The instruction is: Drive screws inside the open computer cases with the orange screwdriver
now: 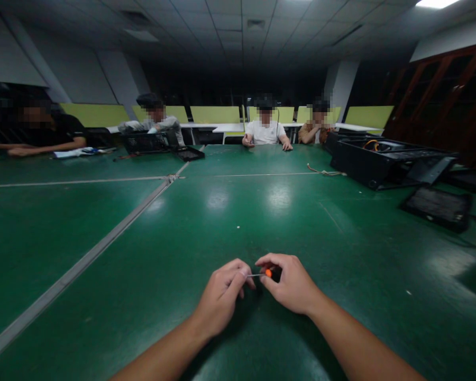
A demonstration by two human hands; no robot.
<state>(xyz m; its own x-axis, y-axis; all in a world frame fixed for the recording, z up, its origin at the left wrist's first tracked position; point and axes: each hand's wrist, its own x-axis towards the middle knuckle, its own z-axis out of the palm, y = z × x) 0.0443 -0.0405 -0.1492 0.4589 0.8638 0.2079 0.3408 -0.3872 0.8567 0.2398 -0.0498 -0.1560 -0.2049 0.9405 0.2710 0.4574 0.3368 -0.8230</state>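
Just above the green table, a small screwdriver (pixel 268 273) with an orange and black handle lies level between my two hands. Its thin metal shaft points left, and the tip disappears behind my left fingers. My left hand (pixel 226 286) is closed, thumb and fingers pinching the shaft end. Around the handle curl the thumb and fingers of my right hand (pixel 289 283), which partly hide it.
The green table (pixel 198 227) has a pale seam strip (pixel 103 243) on the left. To the right are a black computer case (pixel 381 161), a dark panel (pixel 436 206) and a cable (pixel 325 171). Several people sit around the far side, one in a white shirt (pixel 265 132). Another case (pixel 146 143) stands far left.
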